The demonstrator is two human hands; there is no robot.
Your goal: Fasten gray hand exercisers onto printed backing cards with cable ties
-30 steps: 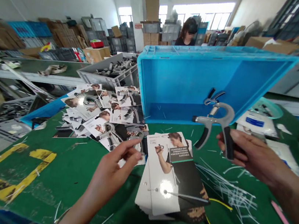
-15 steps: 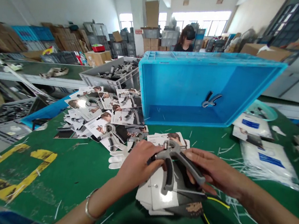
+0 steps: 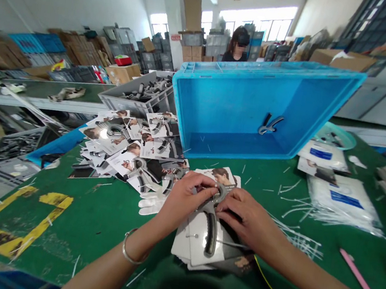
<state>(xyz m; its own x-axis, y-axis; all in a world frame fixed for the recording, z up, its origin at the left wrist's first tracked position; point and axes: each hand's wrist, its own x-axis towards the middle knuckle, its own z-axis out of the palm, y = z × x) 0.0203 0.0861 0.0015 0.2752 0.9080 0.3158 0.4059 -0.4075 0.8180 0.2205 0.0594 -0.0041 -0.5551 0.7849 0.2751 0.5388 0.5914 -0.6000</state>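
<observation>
A grey and black hand grip strengthener (image 3: 210, 233) lies over a stack of printed cards (image 3: 182, 246) in front of me. My left hand (image 3: 188, 194) pinches its upper end near the spring from the left. My right hand (image 3: 240, 213) has its fingers closed at the same end, on the right, and hides the other handle. A white cable tie (image 3: 231, 243) sticks out across the top card. From under my right forearm shows a yellow handle (image 3: 269, 279) of a tool that is mostly hidden.
A blue crate (image 3: 227, 154) stands on its side behind the cards, one hand grip (image 3: 270, 125) inside. At left are carded grips (image 3: 133, 160) and a white glove (image 3: 152, 202). Loose cable ties (image 3: 303, 241), plastic bags (image 3: 346, 204) and a pink stick (image 3: 362, 280) lie right.
My right hand has moved left and inward, from the grip's right handle to its spring end. The grip has turned more upright on the cards. My left hand has shifted up towards the spring.
</observation>
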